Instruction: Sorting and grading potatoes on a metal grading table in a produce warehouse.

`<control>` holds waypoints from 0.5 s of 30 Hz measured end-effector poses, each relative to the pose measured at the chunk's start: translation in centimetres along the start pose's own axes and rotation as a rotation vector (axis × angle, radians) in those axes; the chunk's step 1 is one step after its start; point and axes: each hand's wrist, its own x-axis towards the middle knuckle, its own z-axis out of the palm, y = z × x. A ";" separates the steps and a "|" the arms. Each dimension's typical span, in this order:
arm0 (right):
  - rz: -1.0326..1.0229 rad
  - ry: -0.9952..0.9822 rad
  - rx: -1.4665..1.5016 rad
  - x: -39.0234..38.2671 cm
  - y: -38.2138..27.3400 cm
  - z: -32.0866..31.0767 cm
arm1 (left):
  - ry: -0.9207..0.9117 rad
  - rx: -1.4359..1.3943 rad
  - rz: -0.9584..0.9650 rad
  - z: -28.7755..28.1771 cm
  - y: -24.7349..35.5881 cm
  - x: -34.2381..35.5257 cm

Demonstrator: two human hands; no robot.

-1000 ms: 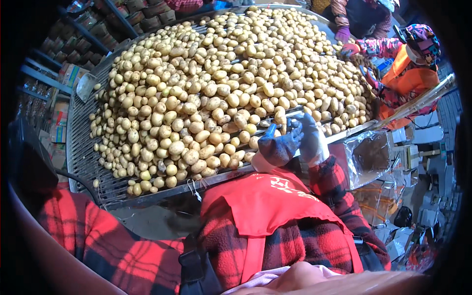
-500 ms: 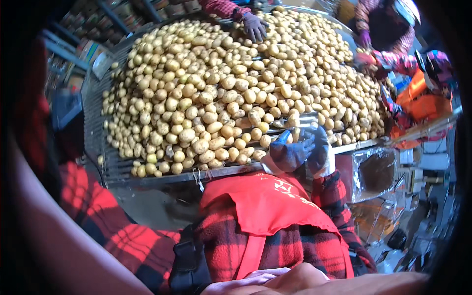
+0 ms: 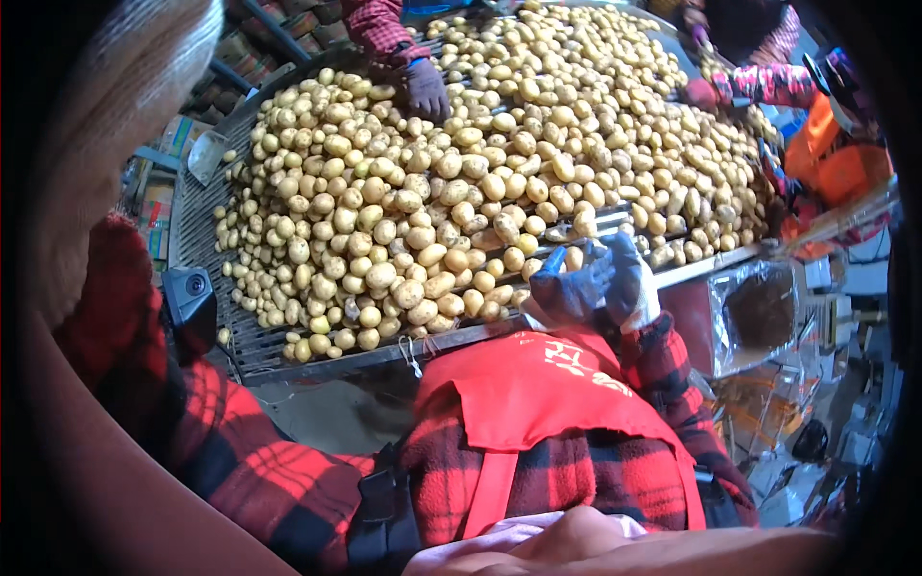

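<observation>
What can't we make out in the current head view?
All in the head view:
Left hand: its plaid sleeve rises at left; the sleeve's end is lost behind a blurred pale shape and the dark rim.
Grip of the right hand: hidden where it overlaps a second blue glove.
Co-worker's body beyond the pink sleeve: cut off by the upper edge.
Lower potatoes: covered by those on top.

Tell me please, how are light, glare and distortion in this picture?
In the head view, the slatted table bows toward a dark, rounded border; in the head view, hard light brightens patches of the left plaid sleeve, and glare streaks the clear plastic; also in the head view, the potatoes look fairly sharp, the far-right clutter smeared.
</observation>
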 end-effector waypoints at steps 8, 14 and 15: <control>-0.095 0.016 -0.058 2.6 1.9 1.0 | -0.008 -0.015 -0.016 0.2 -0.7 0.5; -0.059 -0.101 -0.192 0.9 0.4 -1.8 | -0.008 -0.045 -0.012 0.7 -0.5 0.9; -0.107 -0.020 -0.193 1.3 0.4 -2.8 | -0.028 -0.078 -0.014 0.3 -2.2 1.1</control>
